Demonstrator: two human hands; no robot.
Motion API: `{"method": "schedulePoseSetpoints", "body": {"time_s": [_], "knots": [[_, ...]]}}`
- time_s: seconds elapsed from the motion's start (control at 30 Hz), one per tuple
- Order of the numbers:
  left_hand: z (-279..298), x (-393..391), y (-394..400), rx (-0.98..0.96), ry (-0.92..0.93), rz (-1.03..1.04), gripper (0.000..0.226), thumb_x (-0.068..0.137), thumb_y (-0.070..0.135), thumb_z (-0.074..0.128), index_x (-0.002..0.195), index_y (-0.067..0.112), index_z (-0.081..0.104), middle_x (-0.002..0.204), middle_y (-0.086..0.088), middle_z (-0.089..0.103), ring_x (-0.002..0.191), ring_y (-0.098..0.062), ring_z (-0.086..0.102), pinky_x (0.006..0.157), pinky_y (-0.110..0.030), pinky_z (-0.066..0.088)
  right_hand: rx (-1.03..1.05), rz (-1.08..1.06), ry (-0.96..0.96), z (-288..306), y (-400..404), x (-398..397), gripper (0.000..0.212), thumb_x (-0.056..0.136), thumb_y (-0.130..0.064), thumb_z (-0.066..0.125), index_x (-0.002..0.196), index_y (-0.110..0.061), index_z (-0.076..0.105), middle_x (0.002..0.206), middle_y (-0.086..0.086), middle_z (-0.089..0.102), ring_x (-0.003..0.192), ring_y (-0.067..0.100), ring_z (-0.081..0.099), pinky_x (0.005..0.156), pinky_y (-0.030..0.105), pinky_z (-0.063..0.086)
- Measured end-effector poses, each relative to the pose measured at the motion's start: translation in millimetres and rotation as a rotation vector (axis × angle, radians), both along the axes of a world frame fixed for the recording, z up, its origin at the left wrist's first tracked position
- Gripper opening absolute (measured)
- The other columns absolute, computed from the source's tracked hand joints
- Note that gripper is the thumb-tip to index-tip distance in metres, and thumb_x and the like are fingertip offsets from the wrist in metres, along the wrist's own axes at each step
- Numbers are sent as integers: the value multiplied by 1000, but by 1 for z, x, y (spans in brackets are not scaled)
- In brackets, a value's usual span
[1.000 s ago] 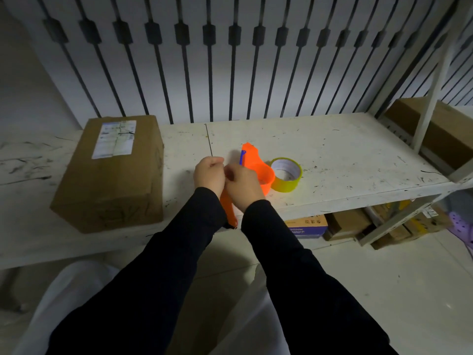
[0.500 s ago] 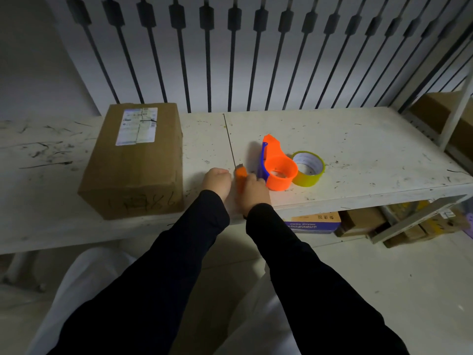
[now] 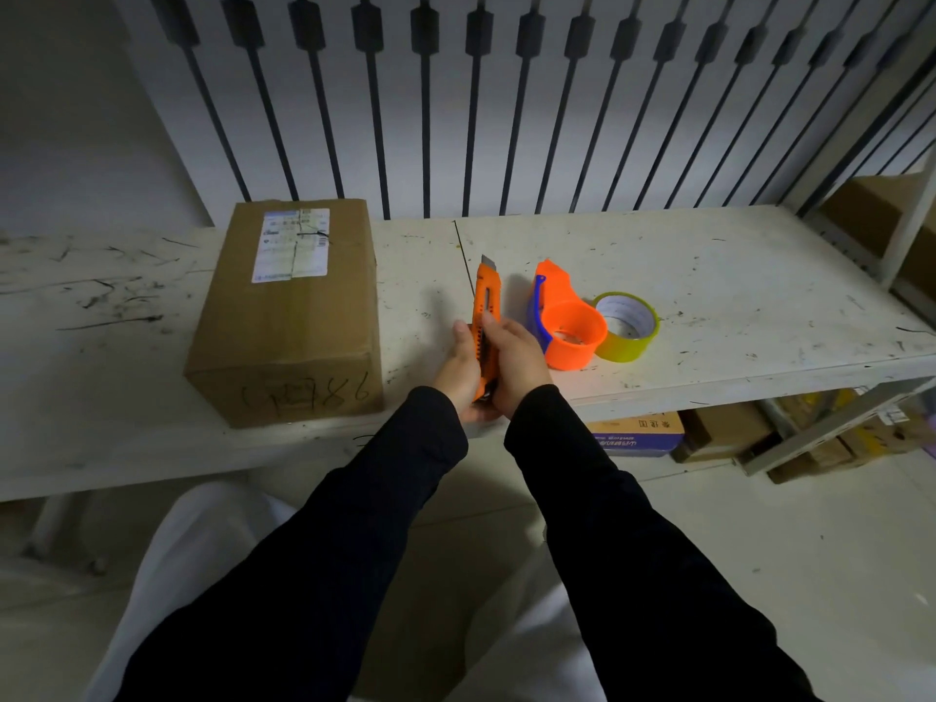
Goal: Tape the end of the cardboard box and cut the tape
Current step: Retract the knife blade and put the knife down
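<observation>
A brown cardboard box with a white shipping label lies on the white table, left of my hands. Both hands grip an orange utility knife that points away from me, its short grey blade tip out. My left hand holds the knife's lower body from the left. My right hand wraps it from the right, thumb on the slider. An orange and blue tape dispenser stands just right of my hands, and a yellowish tape roll touches its right side.
Black vertical bars back the table against a pale wall. Under the table on the right sit several cardboard boxes. A white shelf frame with a brown box stands at the far right. My white trousers show below.
The knife has swung from low between my hands to pointing forward over the table, and its blade tip now shows. The view has shifted, so the box sits closer to centre.
</observation>
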State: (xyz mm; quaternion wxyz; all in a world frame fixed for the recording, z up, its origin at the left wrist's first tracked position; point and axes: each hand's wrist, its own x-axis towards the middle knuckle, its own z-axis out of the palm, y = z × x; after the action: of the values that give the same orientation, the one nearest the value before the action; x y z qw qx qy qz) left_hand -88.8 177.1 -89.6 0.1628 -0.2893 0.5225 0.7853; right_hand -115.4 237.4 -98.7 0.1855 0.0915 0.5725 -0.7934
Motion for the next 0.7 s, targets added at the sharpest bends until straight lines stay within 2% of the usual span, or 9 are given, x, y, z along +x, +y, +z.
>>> {"method": "schedulePoseSetpoints", "body": {"time_s": [0.07,0.2,0.33,0.47,0.6,0.7], "knots": [[0,2,-1,28,21,37,63,92,59,15,128,20,48,131,-11,55,122,-29,50,87,-44,44,32,14,30,-2,-3,1,14,93,-20,52,100,-11,60,75,4,61,72,20,60,66,32,51],[1,7,-6,18,55,59,60,93,56,16,132,19,42,133,-13,52,124,-30,49,87,-47,46,17,54,62,2,-6,6,25,91,-13,53,116,-6,56,82,7,62,77,21,62,68,33,52],[3,8,-10,16,50,52,60,94,55,15,131,16,42,134,-14,51,125,-33,47,94,-51,44,-35,94,82,7,-5,7,34,92,-5,51,126,-5,51,89,4,63,86,21,62,82,37,53],[1,5,-11,21,60,53,63,92,58,15,134,17,39,134,-14,51,123,-34,48,89,-50,46,-75,145,115,13,-2,7,43,92,2,46,133,-9,46,101,0,63,95,19,61,93,39,48],[3,0,-10,9,67,46,65,91,60,14,134,19,39,134,-14,51,123,-34,50,85,-48,47,-113,192,127,21,4,5,45,92,5,43,133,-12,45,100,-2,63,93,15,61,87,34,51],[6,1,-3,54,66,59,64,91,61,18,130,19,46,134,-11,53,124,-30,49,86,-45,46,38,174,110,23,2,4,33,92,-4,49,123,-14,53,89,1,63,84,18,61,76,32,52]]}}
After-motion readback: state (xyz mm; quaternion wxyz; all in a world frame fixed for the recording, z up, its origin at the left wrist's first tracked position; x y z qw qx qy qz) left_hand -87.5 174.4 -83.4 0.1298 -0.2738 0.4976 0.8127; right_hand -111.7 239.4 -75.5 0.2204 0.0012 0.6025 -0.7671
